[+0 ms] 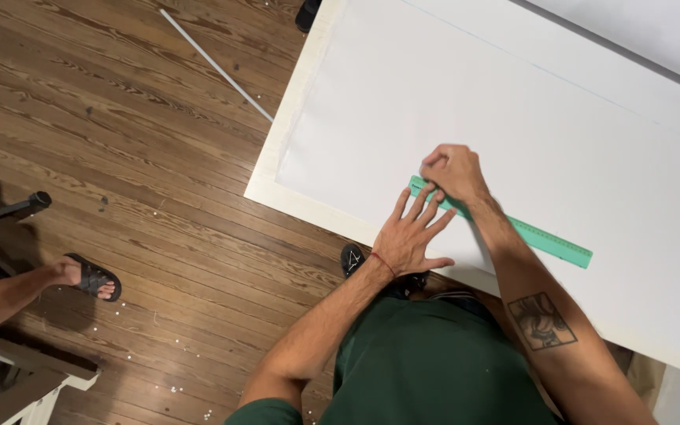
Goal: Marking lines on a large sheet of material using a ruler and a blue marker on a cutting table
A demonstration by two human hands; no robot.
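White sheet lying on a wooden floor

The floor [120, 157] is carrying a white sheet [513, 118]; a green ruler [545, 240] is lying at its 6 o'clock edge.

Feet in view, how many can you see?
2. One sandalled foot of another person rests on the wood floor at left; one dark shoe shows just below the left hand. The person's other foot may be hidden under the body.

Green ruler [545, 238], white sheet [513, 118], brown plank floor [120, 118]
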